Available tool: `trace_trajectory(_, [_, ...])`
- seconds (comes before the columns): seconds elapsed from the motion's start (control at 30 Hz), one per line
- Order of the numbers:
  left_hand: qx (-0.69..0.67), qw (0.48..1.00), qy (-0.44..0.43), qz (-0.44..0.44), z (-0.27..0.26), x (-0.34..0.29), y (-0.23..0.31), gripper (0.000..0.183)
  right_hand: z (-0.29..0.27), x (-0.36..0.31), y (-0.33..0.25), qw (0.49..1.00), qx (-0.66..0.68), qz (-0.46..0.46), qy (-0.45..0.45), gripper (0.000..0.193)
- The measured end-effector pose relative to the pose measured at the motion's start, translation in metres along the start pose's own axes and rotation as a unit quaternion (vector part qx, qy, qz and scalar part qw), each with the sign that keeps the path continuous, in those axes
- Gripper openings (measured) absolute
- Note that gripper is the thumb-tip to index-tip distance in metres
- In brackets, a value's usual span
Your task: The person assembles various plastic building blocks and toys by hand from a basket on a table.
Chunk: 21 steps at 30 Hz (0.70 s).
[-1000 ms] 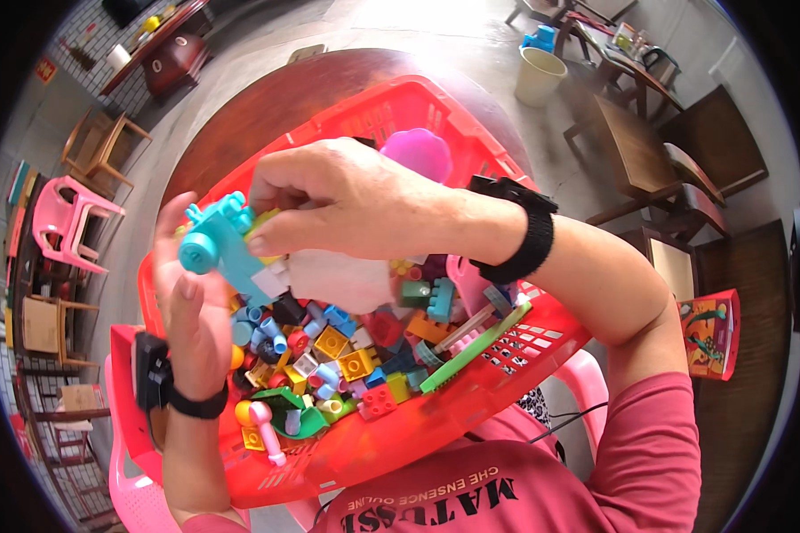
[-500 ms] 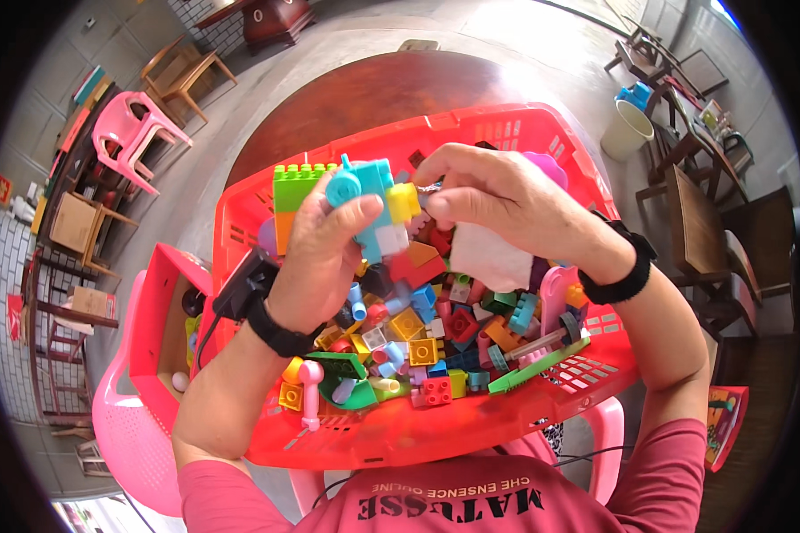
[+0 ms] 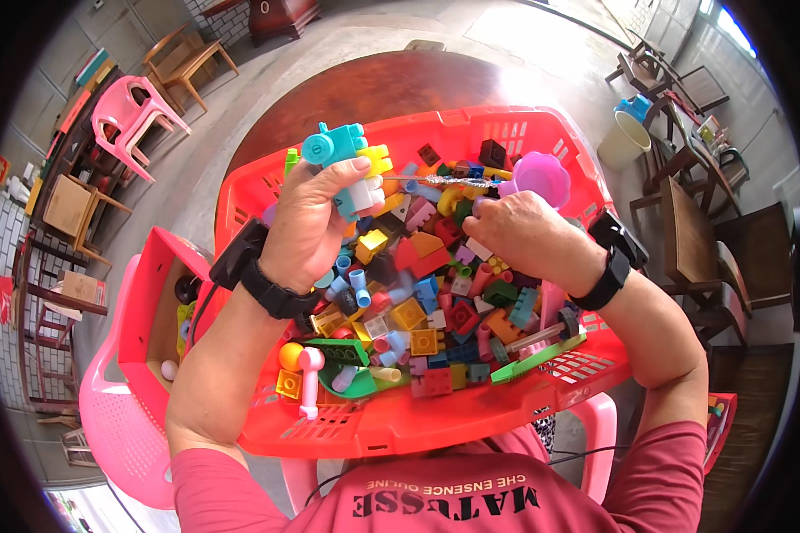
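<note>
My left hand [image 3: 307, 222] is closed around a joined cluster of toy building blocks [image 3: 333, 145], teal with a yellow and a white block on its right side. Over the basket, my right hand [image 3: 529, 240] has its fingers curled. A thin silver rod with a twisted-looking middle [image 3: 449, 180] runs from the yellow and white blocks to the far side of this hand's fingers, where its grip is hidden. Whether the rod's tip touches the blocks I cannot tell. Beneath both hands, a red plastic basket [image 3: 347, 441] holds many loose coloured blocks [image 3: 409, 313].
A purple cup-shaped toy [image 3: 542, 180] lies at the basket's far right. The basket stands before a round brown table [image 3: 329, 89]. To the left, a red box [image 3: 156, 311] rests on a pink chair [image 3: 124, 435]. A pale bin [image 3: 625, 138] and wooden chairs [image 3: 693, 209] are at right.
My right hand has moved right and down, away from the blocks, and more of the silver rod shows. The blocks in my left hand have shifted up and left. A white cloth is out of sight.
</note>
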<state>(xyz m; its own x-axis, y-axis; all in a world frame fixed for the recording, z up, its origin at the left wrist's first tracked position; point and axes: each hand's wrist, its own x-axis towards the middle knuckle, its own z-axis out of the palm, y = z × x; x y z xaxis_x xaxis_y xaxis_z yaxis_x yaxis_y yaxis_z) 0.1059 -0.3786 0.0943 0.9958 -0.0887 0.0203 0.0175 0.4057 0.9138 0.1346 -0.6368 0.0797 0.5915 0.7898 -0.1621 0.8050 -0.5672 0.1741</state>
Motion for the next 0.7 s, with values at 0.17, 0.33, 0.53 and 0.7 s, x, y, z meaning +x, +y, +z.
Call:
trace_trajectory(0.17, [-0.009,1.0,-0.019,0.002,0.0,-0.001,0.004,0.038,0.004,0.002,-0.002,0.999,-0.001,0.045,-0.001,0.008])
trace_trajectory(0.33, [-0.054,0.998,-0.042,0.018,0.001,-0.002,0.0,0.035,-0.005,0.005,0.005,0.993,0.11,0.038,0.026,0.016])
trace_trajectory(0.53, [-0.098,0.994,-0.027,0.046,0.008,-0.003,-0.006,0.034,-0.042,0.002,0.007,0.812,0.538,0.037,0.221,0.022])
trace_trajectory(0.7, [-0.098,0.988,-0.022,0.115,0.026,-0.014,-0.01,0.034,-0.05,-0.001,-0.012,0.679,0.701,0.02,0.216,0.02])
